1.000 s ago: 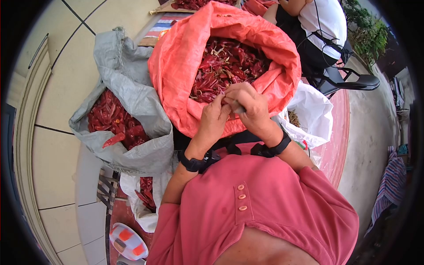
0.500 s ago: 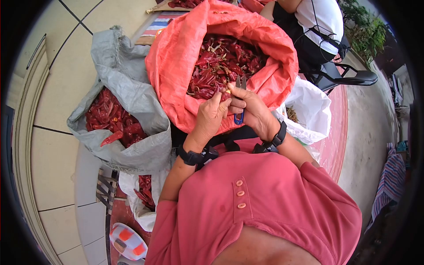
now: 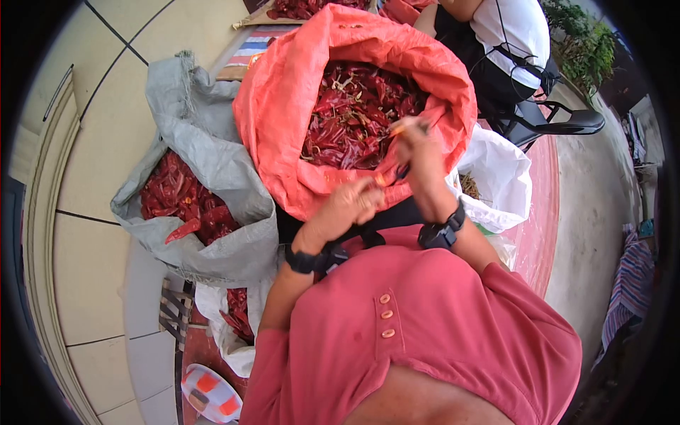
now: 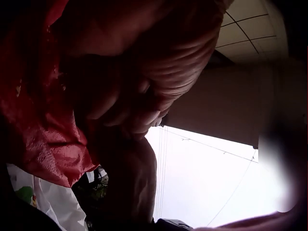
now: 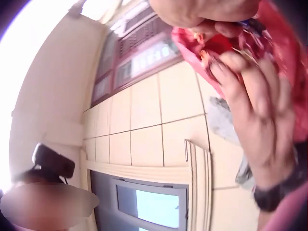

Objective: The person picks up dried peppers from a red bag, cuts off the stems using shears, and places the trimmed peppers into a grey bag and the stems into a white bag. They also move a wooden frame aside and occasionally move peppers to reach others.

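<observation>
My right hand [image 3: 421,159] is motion-blurred over the front right part of the red sack [image 3: 273,134]. It grips small scissors [image 3: 402,171] with a blue handle. Lower and to the left, my left hand [image 3: 347,209] hovers at the sack's near rim with bent fingers. An orange spot shows at its thumb tip [image 5: 205,58] in the right wrist view; I cannot tell if it pinches something. Dried red chilies [image 3: 347,117] fill the sack's mouth beyond both hands. The left wrist view is dark, with the left hand's curled fingers [image 4: 144,115] mostly in shadow.
A grey sack [image 3: 241,212] of red chilies stands at left, and a white bag [image 3: 244,361] with more chilies sits below it. At right is a white bag [image 3: 520,173] with brownish stems. Another person [image 3: 510,42] sits at the upper right beside a black chair [image 3: 567,124].
The hands were together over the chilies, scissors blades pointing up half a second ago. Now they are apart: the left has drawn back toward the body, the right has shifted to the right.
</observation>
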A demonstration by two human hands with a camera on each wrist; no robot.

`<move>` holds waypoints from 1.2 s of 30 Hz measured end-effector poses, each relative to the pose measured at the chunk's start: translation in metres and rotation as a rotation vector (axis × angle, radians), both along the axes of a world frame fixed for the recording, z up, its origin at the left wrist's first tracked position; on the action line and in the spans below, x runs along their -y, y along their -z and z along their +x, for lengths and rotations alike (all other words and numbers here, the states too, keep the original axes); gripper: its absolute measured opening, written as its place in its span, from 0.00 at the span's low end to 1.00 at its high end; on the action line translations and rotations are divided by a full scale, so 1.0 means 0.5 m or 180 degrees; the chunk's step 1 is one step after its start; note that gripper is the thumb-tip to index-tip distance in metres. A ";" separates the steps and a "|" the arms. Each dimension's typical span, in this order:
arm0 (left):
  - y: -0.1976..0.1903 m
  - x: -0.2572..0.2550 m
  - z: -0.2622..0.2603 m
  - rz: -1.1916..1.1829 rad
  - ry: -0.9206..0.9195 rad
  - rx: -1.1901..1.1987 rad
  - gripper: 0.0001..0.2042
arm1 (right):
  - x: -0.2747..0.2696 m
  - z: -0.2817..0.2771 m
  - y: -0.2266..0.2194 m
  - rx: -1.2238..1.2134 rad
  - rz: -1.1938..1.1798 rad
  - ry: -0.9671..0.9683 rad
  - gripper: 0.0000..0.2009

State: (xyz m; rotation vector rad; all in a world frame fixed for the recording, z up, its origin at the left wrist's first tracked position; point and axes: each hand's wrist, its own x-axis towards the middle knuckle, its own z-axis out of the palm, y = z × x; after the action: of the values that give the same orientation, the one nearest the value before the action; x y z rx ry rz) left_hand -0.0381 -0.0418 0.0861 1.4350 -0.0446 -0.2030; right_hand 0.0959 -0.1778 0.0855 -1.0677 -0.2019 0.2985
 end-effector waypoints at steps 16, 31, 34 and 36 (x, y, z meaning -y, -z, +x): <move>-0.119 -0.297 -0.278 0.5315 -0.3050 -0.0455 0.32 | 0.381 0.128 0.166 0.1578 -0.3209 0.2412 0.08; 0.064 -0.458 -0.332 0.5336 -0.2275 -0.1334 0.25 | 0.075 0.080 -0.021 0.2547 -0.2299 0.0620 0.10; 0.072 -0.489 -0.313 0.5615 -0.2318 -0.1458 0.19 | 0.034 0.152 0.017 0.2808 -0.3312 0.0622 0.12; 0.071 -0.492 -0.289 0.5426 -0.2455 -0.1212 0.16 | 0.006 0.180 0.032 0.2872 -0.3578 0.0684 0.13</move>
State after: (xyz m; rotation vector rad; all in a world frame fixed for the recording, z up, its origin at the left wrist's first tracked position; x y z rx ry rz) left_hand -0.1824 0.2040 0.0505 2.9001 1.2470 0.2262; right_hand 0.1858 -0.1805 0.0695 -2.2832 -0.7727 -0.3555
